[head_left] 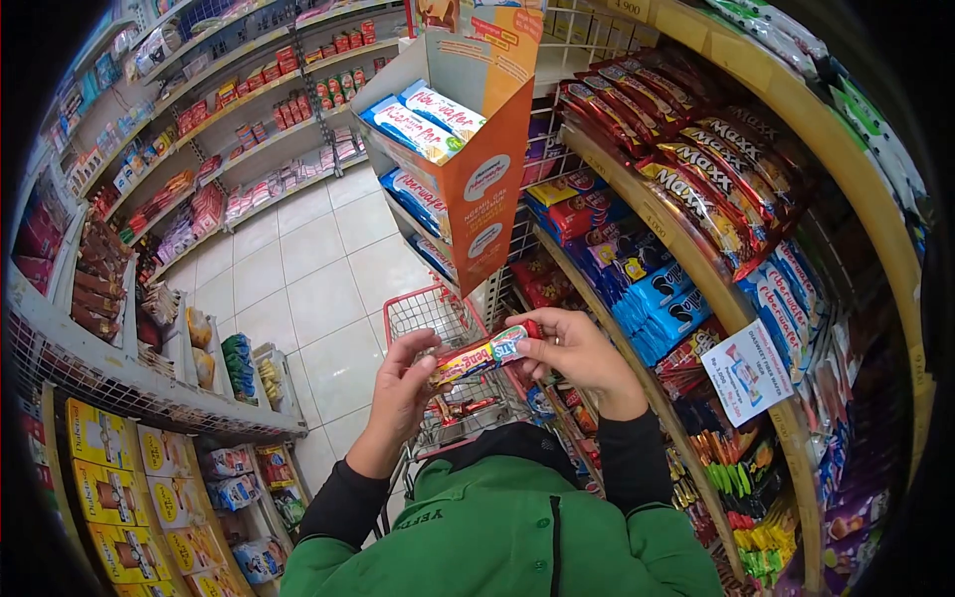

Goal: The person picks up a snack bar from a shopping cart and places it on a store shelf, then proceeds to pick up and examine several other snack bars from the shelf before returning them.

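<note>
Red-and-yellow, glossy-wrapped bar (466,363): right hand (577,356) pinching right end; left hand (402,378) half-curled at left, grip unclear; best held lightly.

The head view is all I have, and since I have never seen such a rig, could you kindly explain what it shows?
There is no machine here: a person wears the camera on their head, and it looks forward and down, so the green top at the bottom is their own. The right hand holds a wrapped snack pack; the left hand is at its other end, though its grip is hard to judge. Below is a red-rimmed wire cart with some packs inside. Ahead stands an orange cardboard display of wafers, and on the right, shelves hold Maxx packs and other snacks.
</note>
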Demonstrator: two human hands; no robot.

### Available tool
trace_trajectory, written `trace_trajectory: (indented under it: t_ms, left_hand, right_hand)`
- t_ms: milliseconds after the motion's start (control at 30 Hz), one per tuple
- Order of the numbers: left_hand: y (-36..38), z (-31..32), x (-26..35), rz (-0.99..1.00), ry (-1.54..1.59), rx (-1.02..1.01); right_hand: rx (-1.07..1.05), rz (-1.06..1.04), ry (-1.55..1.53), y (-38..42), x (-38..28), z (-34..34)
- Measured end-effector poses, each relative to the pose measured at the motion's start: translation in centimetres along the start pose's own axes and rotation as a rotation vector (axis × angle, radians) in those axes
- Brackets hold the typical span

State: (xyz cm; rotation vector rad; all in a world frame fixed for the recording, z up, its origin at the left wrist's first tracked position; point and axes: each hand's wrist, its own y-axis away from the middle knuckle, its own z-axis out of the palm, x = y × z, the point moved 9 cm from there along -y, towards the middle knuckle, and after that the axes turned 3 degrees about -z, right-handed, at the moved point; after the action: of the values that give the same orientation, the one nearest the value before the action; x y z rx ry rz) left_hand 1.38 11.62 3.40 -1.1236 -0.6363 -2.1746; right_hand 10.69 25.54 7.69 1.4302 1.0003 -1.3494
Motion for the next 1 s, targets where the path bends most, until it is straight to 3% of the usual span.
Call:
trace_trajectory:
  t_ms: [133,400,600,733,833,933,1000]
  left_hand:
    - [-0.1,-0.3,-1.0,-0.075,-0.200,-0.034]
    - [-0.7,-1.6,-2.9,-0.092,-0.057,-0.080]
    - [-0.3,-0.6,-3.2,-0.174,-0.202,-0.145]
    - [-0.3,-0.1,-2.5,-0.095,-0.358,-0.129]
    - [-0.2,1.0,-3.3,-0.103,-0.425,-0.257]
    - [0.4,2.3,-4.8,-0.168,-0.377,-0.393]
    - [0.6,2.1,-5.4,-0.190,-0.393,-0.376]
  right_hand:
    - [0.140,-0.038,-0.043,0.2,0.6,-2.2]
    - [0.355,-0.054,-0.130,0.1,2.7,-5.0]
    - [0.491,-0.173,0.140,0.5,1.2,-6.0]
    - [0.459,-0.350,0.516,1.2,-2.1,-4.8]
    - [0.382,-0.484,0.725,1.5,-4.7,-1.9]
    - [0.307,-0.590,0.725,0.7,-4.0,-0.2]
    - [0.284,-0.556,0.720,0.2,-3.4,0.2]
